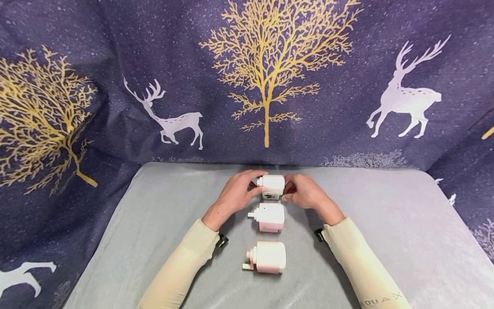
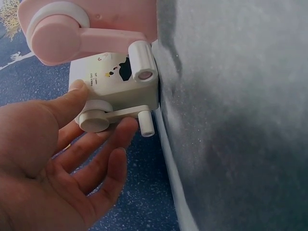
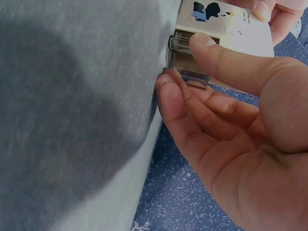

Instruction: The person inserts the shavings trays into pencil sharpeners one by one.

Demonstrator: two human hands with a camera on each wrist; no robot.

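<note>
At the far side of the table stands a white crank pencil sharpener (image 1: 273, 185) with a black panda print. My left hand (image 1: 240, 191) holds it at the crank end, the thumb on its near side. In the left wrist view, its cream crank (image 2: 126, 113) shows beside my fingers. My right hand (image 1: 306, 192) is at the opposite end. There, the right wrist view shows a see-through shavings drawer (image 3: 190, 61) sticking partly out, pinched between my thumb and fingers.
Nearer me, two pink-and-white crank sharpeners stand in line: a middle one (image 1: 272, 218) and a front one (image 1: 271, 257). Their cranks point left. A grey cloth covers the table (image 1: 162, 214). Behind it hangs a dark blue curtain (image 1: 227, 128) with deer and trees.
</note>
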